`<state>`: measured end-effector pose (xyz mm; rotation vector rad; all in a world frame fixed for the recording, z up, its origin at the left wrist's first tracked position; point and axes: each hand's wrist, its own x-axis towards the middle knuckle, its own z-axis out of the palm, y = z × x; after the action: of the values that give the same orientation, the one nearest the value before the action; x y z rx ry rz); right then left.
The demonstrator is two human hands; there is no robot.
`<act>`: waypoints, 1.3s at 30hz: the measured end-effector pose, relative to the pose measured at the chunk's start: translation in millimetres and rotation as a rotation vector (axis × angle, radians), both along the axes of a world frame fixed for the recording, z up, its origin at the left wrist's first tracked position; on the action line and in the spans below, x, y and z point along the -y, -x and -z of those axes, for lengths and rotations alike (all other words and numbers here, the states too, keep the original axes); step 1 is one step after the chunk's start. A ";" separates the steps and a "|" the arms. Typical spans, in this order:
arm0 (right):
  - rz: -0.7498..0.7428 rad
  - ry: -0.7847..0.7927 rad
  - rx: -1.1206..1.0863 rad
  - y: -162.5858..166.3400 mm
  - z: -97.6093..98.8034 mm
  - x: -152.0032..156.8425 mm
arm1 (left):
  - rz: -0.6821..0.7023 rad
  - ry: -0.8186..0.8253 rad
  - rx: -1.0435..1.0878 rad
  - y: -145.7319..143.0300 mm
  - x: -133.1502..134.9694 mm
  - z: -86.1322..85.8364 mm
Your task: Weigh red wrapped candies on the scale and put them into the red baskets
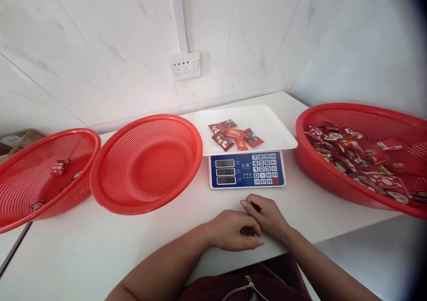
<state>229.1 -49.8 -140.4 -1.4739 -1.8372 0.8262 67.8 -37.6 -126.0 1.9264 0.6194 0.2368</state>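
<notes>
My left hand rests on the white table in front of the scale, its fingers loosely curled and a gap showing between thumb and fingers, with nothing in it. Close against it lies my right hand, fingers curled in and no object visible there. Just beyond both hands is a blue and white digital scale with a keypad and three small displays. Its white tray carries several small red-wrapped packets, lying in a loose group near the tray's front.
On the right, a large red basket holds many red packets. Left of the scale stands a bare red basket. Farther left, another red basket has a few packets inside. A cardboard box and wall socket are behind.
</notes>
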 end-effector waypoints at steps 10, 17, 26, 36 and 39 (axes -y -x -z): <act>-0.025 0.107 0.003 -1.0 -3.3 -5.0 | 0.002 0.059 0.012 1.4 -1.2 -3.9; -0.077 -0.039 0.064 -15.7 -28.6 -14.7 | -0.086 0.360 0.104 5.0 -8.4 -8.1; 0.167 -0.283 0.374 -33.2 -96.5 -114.6 | -0.145 0.465 0.184 6.0 -12.4 -6.5; 0.152 -0.038 0.665 -29.2 -108.5 -137.5 | -0.159 0.469 0.182 4.9 -12.9 -6.2; 0.109 -0.054 0.700 -35.9 -108.5 -144.1 | -0.162 0.467 0.164 4.8 -12.8 -6.7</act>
<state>265.0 94.4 -31.9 -1.9675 -2.2052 0.1998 63.0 -24.8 -119.3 1.3961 0.6558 0.3180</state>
